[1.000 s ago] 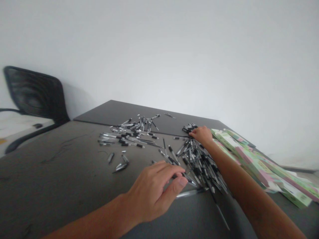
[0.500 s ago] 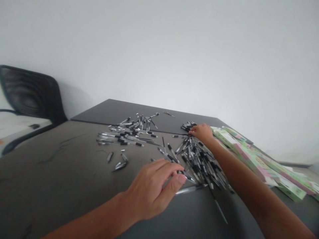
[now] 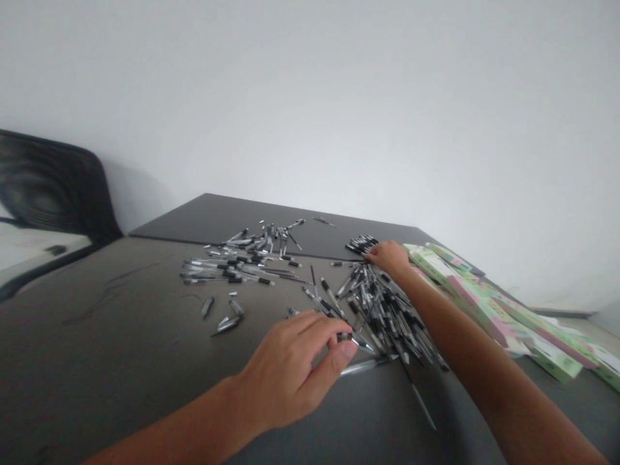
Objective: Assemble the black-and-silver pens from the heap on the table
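The left hand's fingers (image 3: 314, 329) curl in with the thumb, pinching a black-and-clear pen (image 3: 345, 336) at the near edge of a heaped pile of pens (image 3: 382, 310). The right hand's fingers (image 3: 375, 254) lie pressed together on the pile's far end, just beside a small bunch of pens (image 3: 361, 244). Looser pens (image 3: 237, 266) spread left across the dark surface (image 3: 121, 336); flat green-and-pink boxes (image 3: 465, 290) lie right.

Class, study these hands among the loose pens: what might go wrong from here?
Working at the heap of pens with the left hand might shift the loosely crossed pens. The right hand, resting at the heap's far end, could knock some toward the green-and-pink cartons beside it.
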Demonstrator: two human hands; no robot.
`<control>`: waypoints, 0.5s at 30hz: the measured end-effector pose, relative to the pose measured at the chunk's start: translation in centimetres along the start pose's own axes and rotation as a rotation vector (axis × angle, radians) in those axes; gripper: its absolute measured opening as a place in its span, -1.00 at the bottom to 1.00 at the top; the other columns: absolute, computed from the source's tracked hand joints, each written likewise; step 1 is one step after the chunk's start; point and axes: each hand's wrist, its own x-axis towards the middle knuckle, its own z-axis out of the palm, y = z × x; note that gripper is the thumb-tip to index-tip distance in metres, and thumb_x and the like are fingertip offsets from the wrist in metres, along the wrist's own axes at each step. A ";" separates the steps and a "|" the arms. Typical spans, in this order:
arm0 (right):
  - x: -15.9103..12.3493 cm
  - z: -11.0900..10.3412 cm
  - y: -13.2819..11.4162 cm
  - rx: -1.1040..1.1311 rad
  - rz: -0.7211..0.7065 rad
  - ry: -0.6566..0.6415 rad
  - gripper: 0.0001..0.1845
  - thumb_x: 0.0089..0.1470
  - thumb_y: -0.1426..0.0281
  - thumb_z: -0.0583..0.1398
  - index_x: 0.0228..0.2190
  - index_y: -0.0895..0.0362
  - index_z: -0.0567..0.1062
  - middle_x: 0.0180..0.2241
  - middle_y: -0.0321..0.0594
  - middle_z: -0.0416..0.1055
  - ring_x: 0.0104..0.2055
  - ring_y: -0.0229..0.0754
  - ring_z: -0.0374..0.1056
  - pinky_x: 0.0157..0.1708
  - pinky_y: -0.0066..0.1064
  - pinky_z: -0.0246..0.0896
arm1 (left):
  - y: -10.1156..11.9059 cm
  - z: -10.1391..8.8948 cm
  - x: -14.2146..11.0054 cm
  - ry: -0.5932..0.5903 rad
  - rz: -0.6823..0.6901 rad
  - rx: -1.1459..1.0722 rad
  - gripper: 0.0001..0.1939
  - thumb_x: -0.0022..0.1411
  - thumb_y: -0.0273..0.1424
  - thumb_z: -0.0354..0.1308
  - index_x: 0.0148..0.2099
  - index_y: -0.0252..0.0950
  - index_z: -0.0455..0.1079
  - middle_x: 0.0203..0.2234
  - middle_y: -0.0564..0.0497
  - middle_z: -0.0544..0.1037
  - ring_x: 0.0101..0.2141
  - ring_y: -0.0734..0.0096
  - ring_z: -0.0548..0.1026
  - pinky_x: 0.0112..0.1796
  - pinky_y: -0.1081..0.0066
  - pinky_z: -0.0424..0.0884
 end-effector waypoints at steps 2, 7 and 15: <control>0.1 0.1 -0.1 0.008 0.001 0.001 -0.63 0.39 0.16 0.26 0.08 0.11 0.56 0.10 -0.06 0.53 0.04 -0.04 0.51 0.05 -0.05 0.50 | -0.1 0.1 0.0 0.002 0.004 0.009 -0.78 0.54 -0.32 0.11 0.05 -0.29 0.53 -0.34 0.03 0.63 -0.29 0.36 0.59 -0.23 0.39 0.44; 0.3 0.5 -0.1 0.021 0.002 0.013 -0.64 0.39 0.14 0.24 0.03 0.12 0.58 0.07 -0.07 0.56 0.06 -0.03 0.51 0.08 -0.04 0.47 | -0.3 0.4 0.0 0.007 0.000 0.042 -0.82 0.51 -0.35 0.15 0.02 -0.28 0.53 -0.34 0.03 0.63 -0.31 0.37 0.59 -0.24 0.38 0.45; 0.4 1.1 0.4 0.029 0.007 0.035 -0.63 0.40 0.11 0.23 0.00 0.13 0.59 0.02 -0.08 0.58 0.06 -0.03 0.52 0.08 -0.03 0.47 | -0.5 0.7 -0.3 0.020 -0.002 0.070 -0.84 0.46 -0.41 0.18 0.03 -0.25 0.52 -0.34 0.06 0.63 -0.32 0.40 0.59 -0.26 0.40 0.46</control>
